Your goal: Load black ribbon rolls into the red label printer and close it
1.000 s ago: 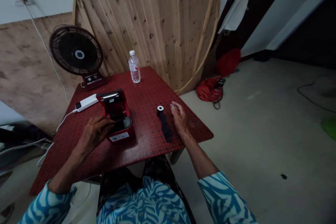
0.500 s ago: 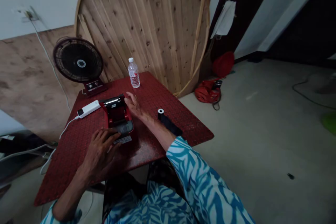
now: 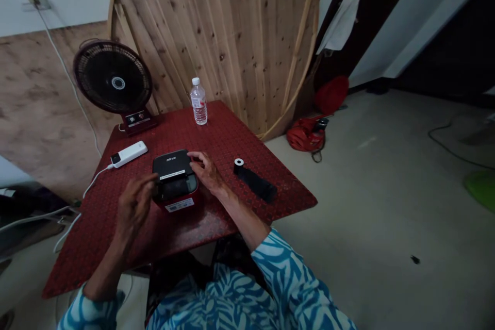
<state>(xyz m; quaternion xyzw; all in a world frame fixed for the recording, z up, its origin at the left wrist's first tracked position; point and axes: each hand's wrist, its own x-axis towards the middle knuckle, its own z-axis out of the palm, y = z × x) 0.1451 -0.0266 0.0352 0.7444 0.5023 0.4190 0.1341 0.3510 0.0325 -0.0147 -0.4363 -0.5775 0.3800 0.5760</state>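
Observation:
A small red-and-black printer sits on the table in front of me, a pale label on its near face. Its black lid is folded down over the roll bay, and a dark, partly see-through front section shows below it. My right hand is open at the lid's right edge, thumb and fingers apart. At the printer's left side is my left hand, slightly blurred, fingers apart and pointing at the lid's near corner. Whether those fingertips touch it I cannot tell. A black ribbon roll lies to the right, its dark strip unrolled.
A white power bank with a cable lies left of the printer on the red table. Behind stand a fan and a water bottle. A round wooden tabletop leans on the wall. A red bag is on the floor.
The printer's lid, raised before with the inside showing, has come down. My right hand moved nearer with it, and my left hand shifted left off the printer's front.

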